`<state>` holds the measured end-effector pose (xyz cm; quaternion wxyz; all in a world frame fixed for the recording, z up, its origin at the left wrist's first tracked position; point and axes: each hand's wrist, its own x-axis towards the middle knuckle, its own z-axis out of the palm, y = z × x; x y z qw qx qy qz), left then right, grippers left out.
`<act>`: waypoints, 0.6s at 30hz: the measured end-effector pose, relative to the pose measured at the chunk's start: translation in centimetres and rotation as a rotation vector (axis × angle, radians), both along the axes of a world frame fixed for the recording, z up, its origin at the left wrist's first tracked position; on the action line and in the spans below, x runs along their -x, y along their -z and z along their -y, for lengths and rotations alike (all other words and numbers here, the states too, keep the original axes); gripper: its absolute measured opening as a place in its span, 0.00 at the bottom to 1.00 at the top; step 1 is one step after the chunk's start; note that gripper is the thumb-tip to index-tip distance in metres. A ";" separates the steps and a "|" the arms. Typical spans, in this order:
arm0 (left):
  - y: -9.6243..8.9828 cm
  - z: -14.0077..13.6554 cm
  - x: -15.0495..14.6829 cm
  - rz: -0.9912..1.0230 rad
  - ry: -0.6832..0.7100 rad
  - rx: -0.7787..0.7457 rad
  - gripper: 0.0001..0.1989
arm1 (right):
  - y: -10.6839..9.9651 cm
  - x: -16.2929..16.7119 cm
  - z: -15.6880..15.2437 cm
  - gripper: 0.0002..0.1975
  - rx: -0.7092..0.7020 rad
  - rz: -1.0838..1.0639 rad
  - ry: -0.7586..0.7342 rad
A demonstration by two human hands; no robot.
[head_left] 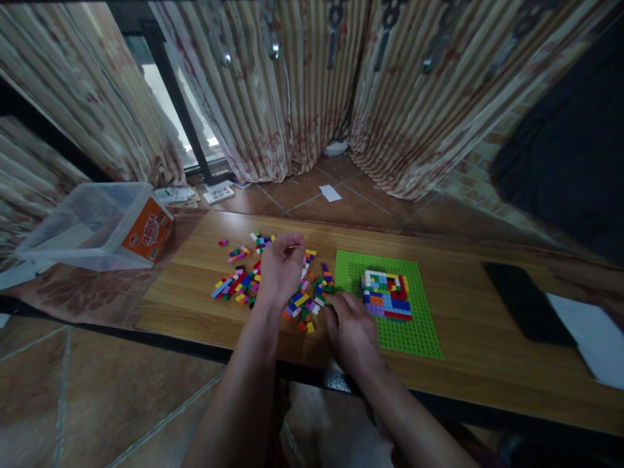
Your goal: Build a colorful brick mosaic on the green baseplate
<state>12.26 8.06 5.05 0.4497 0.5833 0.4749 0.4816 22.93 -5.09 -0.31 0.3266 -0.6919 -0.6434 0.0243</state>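
My left hand (281,270) is over the loose toy bricks (298,302), its fingers curled together. Whatever lies between its fingertips is too small or hidden to make out. Beside the right edge of the brick pile is my right hand (355,330), with bent fingers pointing down at the bricks and their tips partly hidden. A green baseplate (424,331) lies just right of the pile. On it stands a low block of built-up bricks (387,296) in blue, red, white, orange and yellow, close to my right hand.
A clear plastic bin (92,224) with an orange label stands at the left end. On the right side of the wooden table (463,312) lie a dark flat phone-like slab (529,302) and a white sheet (592,335). Striped curtains (273,97) hang behind.
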 end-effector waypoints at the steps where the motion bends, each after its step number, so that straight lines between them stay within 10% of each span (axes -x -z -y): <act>1: 0.0 0.0 0.0 -0.005 0.012 -0.006 0.12 | 0.0 0.1 -0.1 0.12 0.007 0.004 0.000; 18: 0.3 1.5 -1.7 -0.118 0.252 -0.053 0.07 | -2.0 -0.7 0.6 0.13 -0.129 -0.259 -0.067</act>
